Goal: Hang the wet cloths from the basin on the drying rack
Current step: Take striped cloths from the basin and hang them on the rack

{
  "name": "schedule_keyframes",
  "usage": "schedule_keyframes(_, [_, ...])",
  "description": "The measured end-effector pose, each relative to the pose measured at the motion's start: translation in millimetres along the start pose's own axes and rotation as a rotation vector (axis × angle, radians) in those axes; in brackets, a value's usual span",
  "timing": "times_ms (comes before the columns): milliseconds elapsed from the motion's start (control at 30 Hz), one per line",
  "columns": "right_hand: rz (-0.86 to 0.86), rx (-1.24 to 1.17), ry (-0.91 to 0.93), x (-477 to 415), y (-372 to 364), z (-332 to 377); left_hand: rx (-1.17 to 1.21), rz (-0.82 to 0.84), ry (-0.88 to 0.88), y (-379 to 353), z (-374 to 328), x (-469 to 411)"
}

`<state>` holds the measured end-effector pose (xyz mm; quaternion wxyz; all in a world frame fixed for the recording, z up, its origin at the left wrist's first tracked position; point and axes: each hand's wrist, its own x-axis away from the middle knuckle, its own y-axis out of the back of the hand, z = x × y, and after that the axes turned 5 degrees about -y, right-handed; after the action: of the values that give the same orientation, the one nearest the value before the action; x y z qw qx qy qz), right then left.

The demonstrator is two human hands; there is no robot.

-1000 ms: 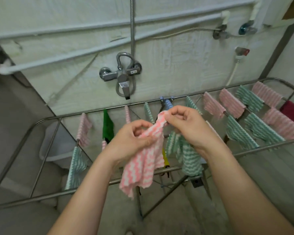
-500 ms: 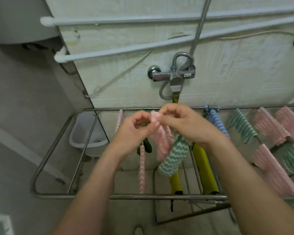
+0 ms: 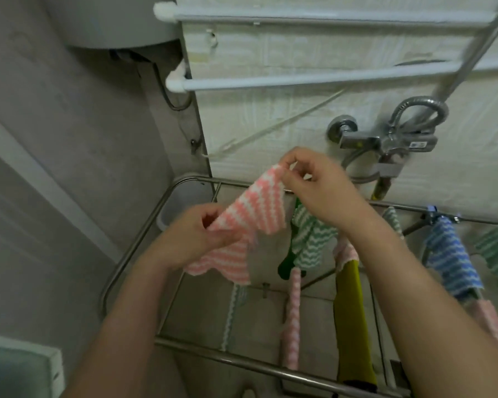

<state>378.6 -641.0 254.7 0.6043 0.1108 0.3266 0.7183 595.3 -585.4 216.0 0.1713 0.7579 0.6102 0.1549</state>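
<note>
Both hands point(image 3: 314, 188) stretch wavy-striped cloth point(image 3: 250, 214).

Both forearms outstretched, left hand point(image 3: 197, 235) low, right hand point(image 3: 314, 186) higher, fingers point(image 3: 292, 163) of each pinched closed.

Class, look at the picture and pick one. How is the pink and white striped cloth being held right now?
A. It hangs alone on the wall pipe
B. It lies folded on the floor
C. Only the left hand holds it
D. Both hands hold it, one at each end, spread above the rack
D: the left hand and the right hand each pinch an end of the pink and white striped cloth, stretched above the drying rack.
</note>
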Motion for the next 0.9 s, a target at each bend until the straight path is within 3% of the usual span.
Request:
schedule_keyframes(233, [-0.053, -0.287, -0.079, -64.2, -30.1, 11.6, 0.161, -0.337, -0.089, 34.6, 11.6, -2.3])
schedule_keyframes(333, [-0.051, -0.342, -0.113, -90.0, -47.6, 8.5, 0.243, -0.37, -0.123, 37.8, 15.2, -10.1])
schedule_keyframes(533, [-0.008, -0.112, -0.251, -126.9, -93.6, -36.4, 0.271, -0.319, -0.066, 19.0, 66.3, -36.7])
schedule_keyframes(700, [0.066, 0.035, -0.294, -150.4, -119.0, -69.2, 0.082, -0.268, -0.056, 5.8, 101.5, -58.6])
schedule_keyframes(900, [0.149, 0.13, -0.283, -183.7, -151.9, -83.5, -0.101, -0.406, 0.027, 11.3, 135.0, -76.4])
